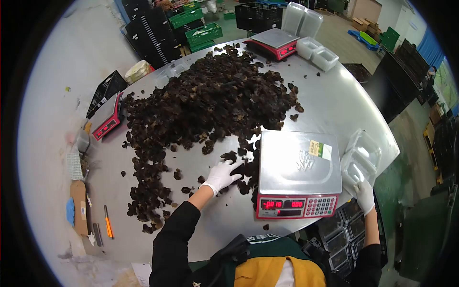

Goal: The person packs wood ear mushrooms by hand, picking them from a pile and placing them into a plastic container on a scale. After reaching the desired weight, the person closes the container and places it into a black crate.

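Note:
My left hand (223, 176), in a white glove, is at the near edge of a large heap of dark brown, curled pieces (205, 95). Its fingers are spread over a few loose pieces; nothing is seen held. White-gloved too, my right hand (365, 196) grips the near edge of a clear plastic tray (358, 167), right of the scale. Another clear tray (364, 143) lies just beyond it. Between my hands stands a red and silver scale (299, 165) with a lit display and a green and white label (320, 149) on its plate.
A second scale (275, 40) and clear containers (318, 52) stand at the far edge of the metal table (334, 100). Another scale (107, 117) is at the left. An orange cutter (108, 222) lies near left. Black crates (342, 234) sit below the right edge.

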### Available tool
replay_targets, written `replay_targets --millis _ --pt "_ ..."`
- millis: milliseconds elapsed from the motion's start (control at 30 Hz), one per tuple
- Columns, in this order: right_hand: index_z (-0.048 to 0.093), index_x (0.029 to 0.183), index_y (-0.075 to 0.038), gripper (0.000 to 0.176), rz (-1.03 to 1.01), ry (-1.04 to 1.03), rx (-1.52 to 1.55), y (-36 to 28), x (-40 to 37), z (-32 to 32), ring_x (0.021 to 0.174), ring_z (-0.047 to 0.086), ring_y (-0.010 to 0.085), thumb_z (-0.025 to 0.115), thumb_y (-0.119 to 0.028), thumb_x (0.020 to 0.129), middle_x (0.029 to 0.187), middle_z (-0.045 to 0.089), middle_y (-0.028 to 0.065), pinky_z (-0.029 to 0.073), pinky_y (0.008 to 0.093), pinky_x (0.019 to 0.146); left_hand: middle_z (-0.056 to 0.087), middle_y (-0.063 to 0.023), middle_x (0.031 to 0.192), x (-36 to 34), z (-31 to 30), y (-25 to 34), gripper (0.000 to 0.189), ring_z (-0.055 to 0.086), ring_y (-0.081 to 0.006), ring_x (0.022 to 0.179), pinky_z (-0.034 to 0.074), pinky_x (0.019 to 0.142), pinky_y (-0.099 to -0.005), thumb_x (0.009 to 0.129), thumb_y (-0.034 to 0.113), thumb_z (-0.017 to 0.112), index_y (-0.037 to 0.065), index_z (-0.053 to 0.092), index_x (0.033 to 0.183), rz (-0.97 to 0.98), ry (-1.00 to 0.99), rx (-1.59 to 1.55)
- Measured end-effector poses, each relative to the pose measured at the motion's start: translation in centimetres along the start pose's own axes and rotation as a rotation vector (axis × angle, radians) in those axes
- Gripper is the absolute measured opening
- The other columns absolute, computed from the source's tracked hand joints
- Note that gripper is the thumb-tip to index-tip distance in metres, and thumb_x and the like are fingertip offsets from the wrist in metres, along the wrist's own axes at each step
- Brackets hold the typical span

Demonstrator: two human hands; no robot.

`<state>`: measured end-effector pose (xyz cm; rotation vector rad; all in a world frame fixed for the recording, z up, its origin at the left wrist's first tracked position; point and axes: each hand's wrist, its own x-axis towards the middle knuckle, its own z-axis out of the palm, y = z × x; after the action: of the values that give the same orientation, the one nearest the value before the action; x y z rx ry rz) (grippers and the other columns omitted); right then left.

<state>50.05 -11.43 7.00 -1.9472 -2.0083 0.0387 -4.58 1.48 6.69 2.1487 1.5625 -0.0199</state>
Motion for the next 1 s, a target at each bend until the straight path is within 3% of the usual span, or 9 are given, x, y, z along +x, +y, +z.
replay_targets --millis 133,300,400,567,700,767,833,900,1000 --pt "0.053 0.073 0.000 0.019 -0.019 -0.020 -0.005 0.4 0.4 0.3 0.078 0.052 0.0392 0.068 -0.011 0.077 0.077 0.052 0.0188 0.041 0.0481 0.068 0.052 -0.0170 0.133 5.1 -3.1 -2.8 0.051 0.051 -0.0370 0.120 0.044 0.099 -0.0440 0.083 0.034 0.066 0.017 0.057 0.131 0.271 0.339 0.046" --pt "0.050 0.072 0.000 0.024 0.148 -0.042 -0.016 0.5 -0.2 0.6 0.075 0.051 0.0386 0.073 -0.008 0.071 0.076 0.051 0.0182 0.040 0.0467 0.066 0.045 -0.0148 0.141 16.7 -7.5 -5.9 0.054 0.040 -0.0381 0.130 0.039 0.102 -0.0486 0.080 0.038 0.067 0.023 0.057 0.131 0.124 0.593 0.095" --pt "0.049 0.072 0.001 0.026 0.171 -0.020 -0.053 -0.3 0.0 0.0 0.073 0.050 0.0380 0.074 -0.008 0.070 0.076 0.050 0.0177 0.040 0.0455 0.064 0.043 -0.0146 0.143 19.4 -5.3 -5.7 0.059 0.036 -0.0407 0.132 0.039 0.101 -0.0516 0.076 0.044 0.070 0.027 0.057 0.130 0.029 0.575 0.148" --pt "0.051 0.074 0.001 0.022 0.229 -0.035 -0.002 -1.0 0.3 -1.2 0.072 0.050 0.0365 0.072 -0.006 0.073 0.075 0.048 0.0167 0.040 0.0436 0.064 0.041 -0.0116 0.146 13.0 0.7 -3.0 0.039 0.036 -0.0423 0.131 0.041 0.101 -0.0490 0.080 0.034 0.069 0.020 0.066 0.117 0.046 0.352 -0.088" --pt "0.054 0.079 0.001 0.011 0.087 -0.026 0.097 1.1 0.1 -2.9 0.075 0.052 0.0351 0.063 -0.004 0.083 0.078 0.050 0.0162 0.042 0.0406 0.067 0.036 -0.0103 0.150 3.9 3.2 -1.7 0.037 0.027 -0.0440 0.137 0.038 0.106 -0.0486 0.084 0.025 0.067 0.020 0.065 0.121 0.214 0.339 -0.180" --pt "0.055 0.080 0.001 0.008 0.170 0.012 0.108 2.0 0.1 -3.6 0.073 0.051 0.0331 0.061 -0.002 0.083 0.078 0.051 0.0158 0.042 0.0390 0.067 0.031 -0.0094 0.153 0.1 2.7 -0.6 0.046 0.019 -0.0477 0.140 0.032 0.112 -0.0489 0.085 0.026 0.065 0.026 0.058 0.130 0.204 0.170 -0.123" --pt "0.056 0.081 0.001 0.007 0.163 0.067 0.156 1.9 0.3 -4.2 0.069 0.049 0.0238 0.061 -0.001 0.085 0.076 0.049 0.0109 0.040 0.0329 0.065 0.034 -0.0086 0.152 -2.7 2.4 0.1 0.042 0.023 -0.0474 0.138 0.036 0.109 -0.0460 0.085 0.030 0.065 0.024 0.062 0.126 0.231 0.148 0.034" --pt "0.055 0.080 0.001 0.009 0.492 0.237 0.432 1.5 0.8 -5.2 0.067 0.044 0.0150 0.061 -0.001 0.087 0.075 0.046 0.0055 0.038 0.0273 0.062 0.040 -0.0094 0.148 -4.2 1.6 -0.5 0.039 0.032 -0.0434 0.136 0.038 0.108 -0.0445 0.087 0.031 0.063 0.024 0.063 0.125 0.241 0.118 0.009" --pt "0.055 0.079 0.003 0.010 0.325 0.349 0.342 -5.0 2.7 -7.9 0.066 0.041 0.0120 0.059 0.002 0.088 0.072 0.044 0.0033 0.037 0.0252 0.061 0.061 -0.0092 0.127 -4.9 -1.2 -2.3 0.028 0.057 -0.0286 0.117 0.043 0.103 -0.0365 0.090 0.025 0.061 0.015 0.068 0.115 0.291 0.182 -0.411"
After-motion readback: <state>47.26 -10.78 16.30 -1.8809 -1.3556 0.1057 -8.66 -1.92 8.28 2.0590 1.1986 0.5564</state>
